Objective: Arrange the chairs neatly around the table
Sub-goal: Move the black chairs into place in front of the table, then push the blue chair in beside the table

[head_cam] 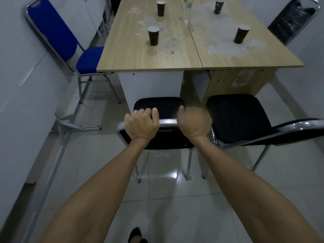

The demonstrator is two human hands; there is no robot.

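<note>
Black chair (158, 106): near side of the wooden table (133, 55), seat facing it, chrome top rail (168, 122) nearest the camera.
Left hand (141, 124): fingers curled over the rail.
Right hand (194, 122): clamped on the rail too.
Second black chair (236, 116): just right.
Blue chair (70, 42): table's left side.
Paper cups (153, 35): four, upright.

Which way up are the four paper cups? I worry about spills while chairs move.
Upright: all four paper cups stand on their bases on the table, rims upward.
</note>
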